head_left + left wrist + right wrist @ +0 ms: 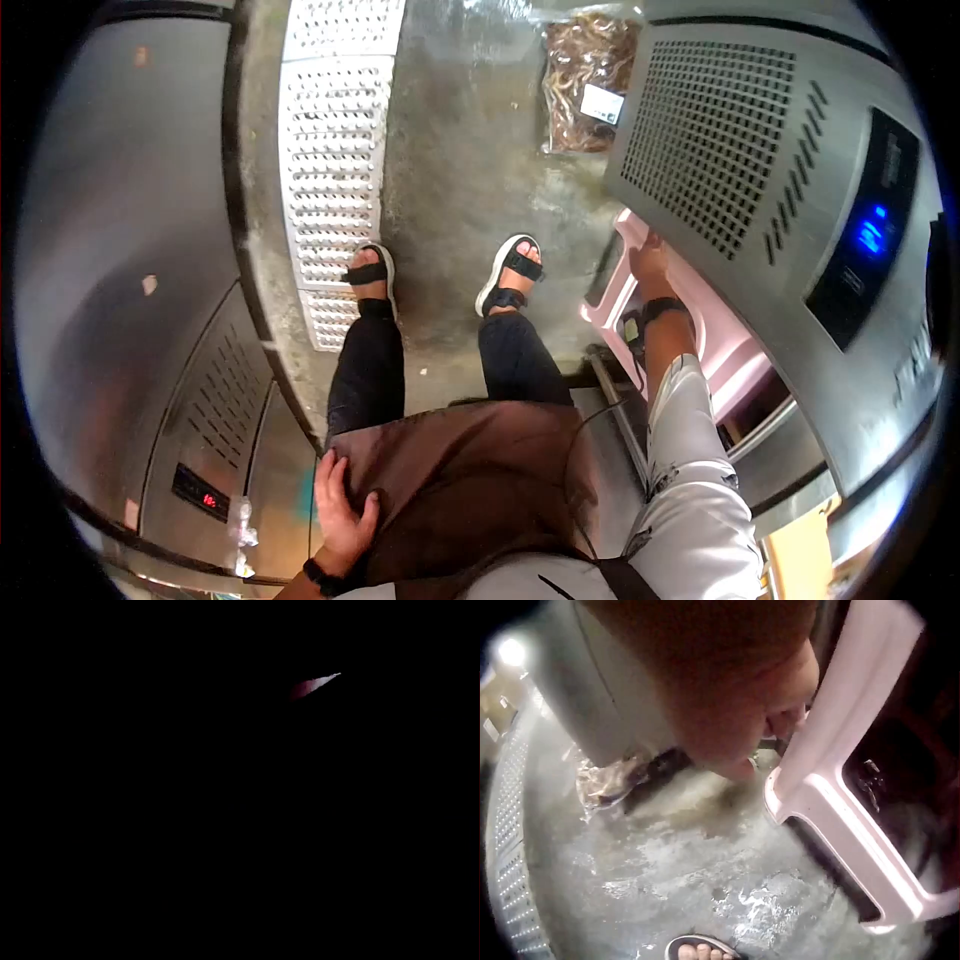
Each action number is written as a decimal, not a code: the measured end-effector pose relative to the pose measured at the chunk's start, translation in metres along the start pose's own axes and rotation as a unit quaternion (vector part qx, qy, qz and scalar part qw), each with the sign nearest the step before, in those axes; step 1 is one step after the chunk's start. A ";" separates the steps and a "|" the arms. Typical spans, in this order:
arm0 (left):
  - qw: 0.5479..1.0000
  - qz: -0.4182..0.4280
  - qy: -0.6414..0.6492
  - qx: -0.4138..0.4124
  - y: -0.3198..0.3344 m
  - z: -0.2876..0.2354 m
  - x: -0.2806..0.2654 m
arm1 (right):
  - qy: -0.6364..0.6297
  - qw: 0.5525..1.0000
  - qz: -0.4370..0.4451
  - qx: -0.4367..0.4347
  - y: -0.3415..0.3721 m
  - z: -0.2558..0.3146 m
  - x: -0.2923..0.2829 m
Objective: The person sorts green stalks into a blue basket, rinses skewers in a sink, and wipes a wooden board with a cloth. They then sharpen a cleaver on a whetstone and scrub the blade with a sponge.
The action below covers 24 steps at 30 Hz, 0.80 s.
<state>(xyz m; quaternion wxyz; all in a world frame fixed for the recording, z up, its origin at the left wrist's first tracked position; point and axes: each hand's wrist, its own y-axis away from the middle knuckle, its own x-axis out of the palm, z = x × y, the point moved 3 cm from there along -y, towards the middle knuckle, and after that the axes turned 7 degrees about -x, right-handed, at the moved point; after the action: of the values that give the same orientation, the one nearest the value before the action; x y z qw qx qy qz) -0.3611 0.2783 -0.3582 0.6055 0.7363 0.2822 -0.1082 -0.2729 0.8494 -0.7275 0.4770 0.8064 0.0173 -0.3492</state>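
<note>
Left hand (342, 515), fingers spread, rested on brown apron (465, 455) at lower left, right hand (650, 264) gripped pink plastic stool (722, 345) at right.

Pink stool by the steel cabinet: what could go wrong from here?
Snag: the pink stool sits close under the steel cabinet, so its frame could scrape or catch if pulled.

Slip: the floor looks wet and shiny; footing may be poor.

Toes: only the right hand is on the stool, the left hand rests on the apron. If the grip slips, a leg could hit toes bare in the sandals.
</note>
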 end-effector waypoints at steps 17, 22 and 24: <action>0.993 -0.044 -0.085 -0.062 -0.049 -0.029 -0.008 | -0.092 0.978 -0.177 -0.061 -0.116 -0.013 0.039; 0.995 -0.067 -0.058 -0.054 -0.057 -0.038 -0.011 | -0.098 0.971 -0.206 -0.075 -0.137 -0.015 0.044; 0.987 -0.057 -0.122 -0.090 -0.053 -0.035 -0.010 | -0.096 0.968 -0.215 -0.085 -0.143 -0.017 0.041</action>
<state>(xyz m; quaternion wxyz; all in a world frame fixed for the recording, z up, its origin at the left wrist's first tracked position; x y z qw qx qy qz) -0.4044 0.3147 -0.3889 0.6923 0.6422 0.2565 -0.2061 -0.2839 0.9283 -0.8543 0.4564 0.7030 0.1740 -0.5169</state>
